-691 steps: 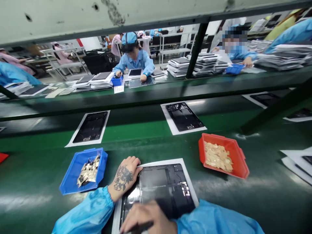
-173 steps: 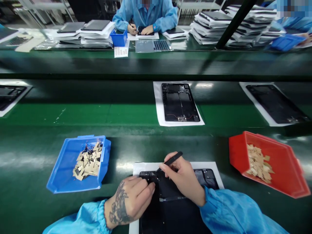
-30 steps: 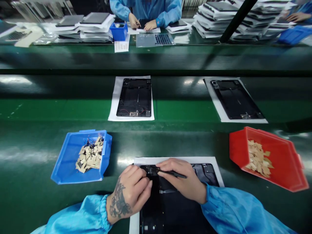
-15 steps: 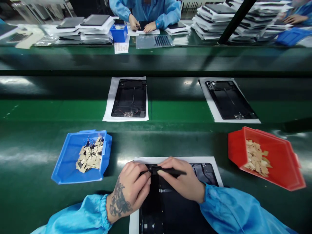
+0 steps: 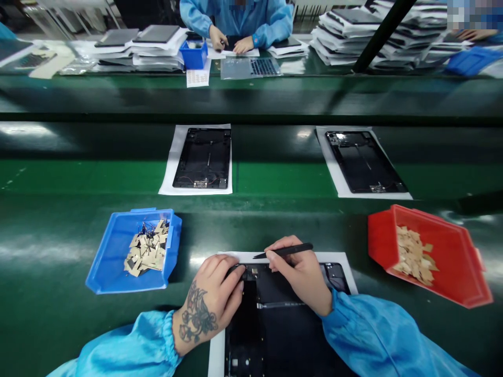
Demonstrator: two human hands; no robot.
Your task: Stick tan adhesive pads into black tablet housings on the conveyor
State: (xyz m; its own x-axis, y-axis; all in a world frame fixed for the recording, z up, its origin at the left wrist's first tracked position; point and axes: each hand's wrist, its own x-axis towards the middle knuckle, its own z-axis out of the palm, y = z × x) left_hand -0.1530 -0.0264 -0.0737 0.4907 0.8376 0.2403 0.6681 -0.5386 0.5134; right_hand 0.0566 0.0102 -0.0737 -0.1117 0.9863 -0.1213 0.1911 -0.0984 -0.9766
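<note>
**Near shell [image 5: 283,335] open, upper-left corner in hand**

The near shell lies open at the bottom centre of the frame, flat on a white sheet [image 5: 334,257], its lower end cut off by the frame's edge. A pale strip [image 5: 277,305] runs across it and a small pale square [image 5: 254,272] shows near its top edge, so these parts seem to be in place. The corner appears unfinished, judging by the hands there; how much remains I cannot tell.

The left hand [image 5: 210,301] rests at that corner, thumb and forefinger close together; whether they pinch anything is hidden. The right hand [image 5: 304,280] holds a slim black tool [image 5: 293,250] between thumb and fingers. Its tip points left over the sheet's top margin, seemingly off the shell's parts.

The blue bin [image 5: 113,251], centre left, holds pale pieces [image 5: 147,251] and dark bits; the red bin [image 5: 458,264], at right, holds tan pieces [image 5: 414,254]. Both have plenty left.

Beyond, mid-frame, lie the left belt shell [image 5: 202,157] and the right belt shell [image 5: 363,162], each open on paper with a small board at its lower edge. At the top centre a co-worker [image 5: 239,21] sits between stacks [image 5: 346,36].
</note>
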